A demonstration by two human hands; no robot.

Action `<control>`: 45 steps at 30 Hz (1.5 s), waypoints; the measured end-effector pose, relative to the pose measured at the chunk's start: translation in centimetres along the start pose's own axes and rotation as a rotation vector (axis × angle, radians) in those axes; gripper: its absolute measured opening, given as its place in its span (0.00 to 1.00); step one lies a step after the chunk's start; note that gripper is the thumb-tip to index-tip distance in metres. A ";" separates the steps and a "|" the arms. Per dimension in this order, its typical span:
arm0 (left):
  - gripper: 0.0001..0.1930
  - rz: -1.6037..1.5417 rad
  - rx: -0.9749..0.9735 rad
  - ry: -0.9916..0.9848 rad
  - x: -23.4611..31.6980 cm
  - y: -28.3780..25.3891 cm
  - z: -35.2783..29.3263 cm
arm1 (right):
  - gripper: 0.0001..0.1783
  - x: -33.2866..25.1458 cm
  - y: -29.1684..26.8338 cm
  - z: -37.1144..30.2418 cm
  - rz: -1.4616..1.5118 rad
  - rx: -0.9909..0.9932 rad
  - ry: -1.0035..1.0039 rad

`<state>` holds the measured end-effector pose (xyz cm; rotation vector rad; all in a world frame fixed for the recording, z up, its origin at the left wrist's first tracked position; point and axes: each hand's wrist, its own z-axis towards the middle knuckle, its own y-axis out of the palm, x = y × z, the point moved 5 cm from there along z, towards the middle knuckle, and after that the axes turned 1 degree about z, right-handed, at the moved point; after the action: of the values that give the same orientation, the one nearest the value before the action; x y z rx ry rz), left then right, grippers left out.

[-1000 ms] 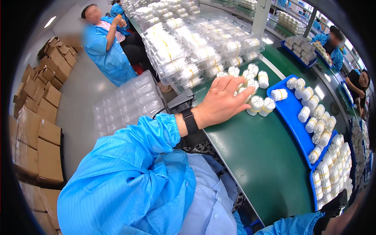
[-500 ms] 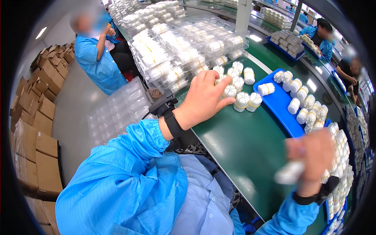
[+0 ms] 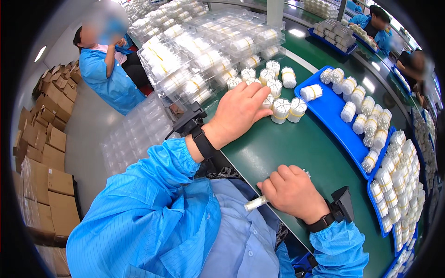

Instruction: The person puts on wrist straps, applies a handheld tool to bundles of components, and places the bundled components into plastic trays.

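My left hand lies over a group of white banded bundles standing on the green table, with its thumb spread from its stretched fingers. One bundle shows between thumb and index finger; the fingertips are partly lost among the others. Close to the table's near edge, my right hand is closed around a slim whitish tube. One end of it pokes out past the little-finger side toward my body, and a small clear tip shows on the other side. The middle is hidden in the fist.
A blue tray holding several bundles lies to the right, with fuller trays nearer me. Stacked clear plastic trays filled with bundles rise at the far left of the green table. A person in blue sits beyond; cardboard boxes line the left.
My right hand, blurred beside the right-hand trays before, has come left to the table's near edge, the slim tube in its grip. My left hand stays at the standing bundles.
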<state>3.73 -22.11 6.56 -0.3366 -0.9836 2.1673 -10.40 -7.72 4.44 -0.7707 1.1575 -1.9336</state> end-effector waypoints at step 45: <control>0.27 -0.030 -0.776 -0.171 -23.0 -11.6 13.2 | 0.18 0.5 -0.2 0.7 0.128 -0.071 0.086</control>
<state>19.32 -40.44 22.75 -0.4901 -1.8973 1.7215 -10.20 -8.36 5.00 -0.6397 1.3021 -1.8428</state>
